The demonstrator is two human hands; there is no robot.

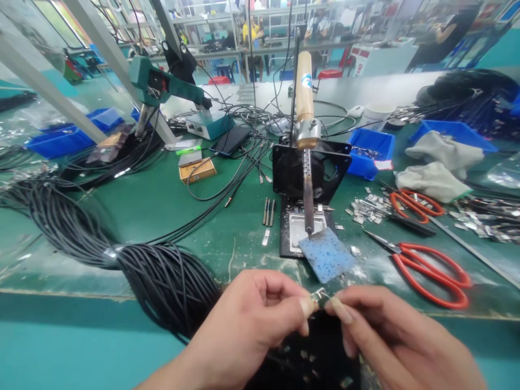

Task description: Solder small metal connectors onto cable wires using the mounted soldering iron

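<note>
Near a pitted sponge (327,255), the left hand (260,317) pinches angular metal (319,294).

Small connector (320,294): shiny silvery metal. Soldering iron (305,103): smooth pale wood handle, dull darkened metal shaft. Sponge (327,255): matt, porous, rough. Scissors (424,263): grey metal blades, glossy orange plastic-looking handles. Cable bundle (162,276): smooth black plastic-looking coating, soft sheen. Gloves (433,180): matt pale cloth. Bin (364,168): smooth blue plastic. Tabletop (134,203): green, smooth, faintly glossy, scuffed along front edge.
</note>
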